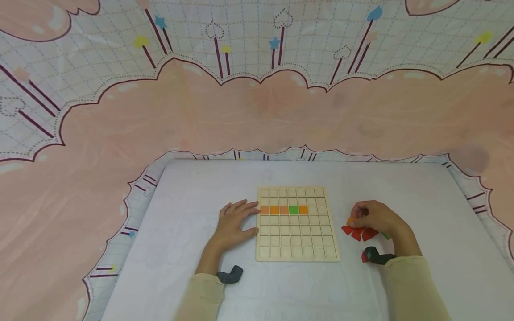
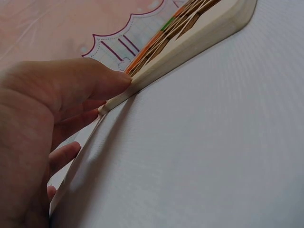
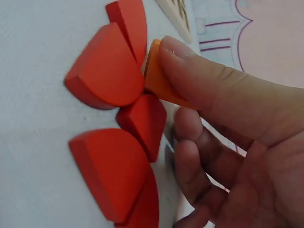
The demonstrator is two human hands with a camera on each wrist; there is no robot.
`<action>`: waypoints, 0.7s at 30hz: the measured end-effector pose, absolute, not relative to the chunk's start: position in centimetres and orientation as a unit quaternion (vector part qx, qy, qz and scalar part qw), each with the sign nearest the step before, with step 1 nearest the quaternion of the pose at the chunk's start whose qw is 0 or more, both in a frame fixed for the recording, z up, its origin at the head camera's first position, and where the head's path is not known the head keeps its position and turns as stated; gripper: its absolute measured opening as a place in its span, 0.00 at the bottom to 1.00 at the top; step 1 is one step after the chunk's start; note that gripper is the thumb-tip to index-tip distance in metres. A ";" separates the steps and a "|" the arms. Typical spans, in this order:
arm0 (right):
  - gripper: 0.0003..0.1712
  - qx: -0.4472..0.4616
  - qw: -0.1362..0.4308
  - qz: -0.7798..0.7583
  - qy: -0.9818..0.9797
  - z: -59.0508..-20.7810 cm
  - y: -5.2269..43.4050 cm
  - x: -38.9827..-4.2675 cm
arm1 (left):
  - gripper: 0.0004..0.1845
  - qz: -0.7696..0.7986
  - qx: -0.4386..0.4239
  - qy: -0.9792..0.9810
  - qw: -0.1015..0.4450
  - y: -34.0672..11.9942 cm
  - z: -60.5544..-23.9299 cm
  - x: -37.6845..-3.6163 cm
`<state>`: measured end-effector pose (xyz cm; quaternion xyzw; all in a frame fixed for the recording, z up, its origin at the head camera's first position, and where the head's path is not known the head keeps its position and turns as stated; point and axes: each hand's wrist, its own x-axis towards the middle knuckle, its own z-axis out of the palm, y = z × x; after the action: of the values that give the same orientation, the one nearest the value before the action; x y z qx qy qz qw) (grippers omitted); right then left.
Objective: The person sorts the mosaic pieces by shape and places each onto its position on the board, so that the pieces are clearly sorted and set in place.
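Here the wooden grid board (image 1: 298,224) lies flat in the middle of the table (image 1: 192,214), and the left hand (image 1: 234,222) rests against its left edge with fingers straight, seemingly to keep it from sliding. In its third row sit four orange tiles (image 1: 274,210) and one green tile (image 1: 294,210). Right of the board, the right hand (image 1: 375,217) pinches an orange piece (image 3: 156,73) among the loose red pieces (image 3: 107,69), apparently lifting it.

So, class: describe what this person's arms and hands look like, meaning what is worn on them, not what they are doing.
Both arms wear long, pale yellow-beige sleeves down to the wrists. The left hand and right hand are bare: no gloves, and no rings or watch can be seen. A small dark grey device sits at the left wrist; a similar dark one with a red part sits at the right wrist.
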<state>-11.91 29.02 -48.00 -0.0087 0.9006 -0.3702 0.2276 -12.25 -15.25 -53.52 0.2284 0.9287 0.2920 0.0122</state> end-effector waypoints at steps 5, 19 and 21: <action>0.15 -0.011 0.212 -0.376 0.902 -47.9 29.0 -11.8 | 0.28 0.295 0.228 0.928 0.011 -15.2 -53.5 -12.2; 0.18 -0.011 0.163 -0.444 0.881 -48.0 26.1 -12.0 | 0.28 0.299 0.228 0.927 0.010 -15.3 -53.5 -12.1; 0.18 -0.010 0.153 -0.446 0.882 -48.2 25.6 -12.2 | 0.28 0.297 0.229 0.927 0.012 -15.3 -53.5 -12.2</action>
<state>-12.16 25.61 -48.23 -0.0102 0.8817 -0.4462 0.1533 -12.19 -15.29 -53.48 0.2289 0.9271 0.2965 0.0118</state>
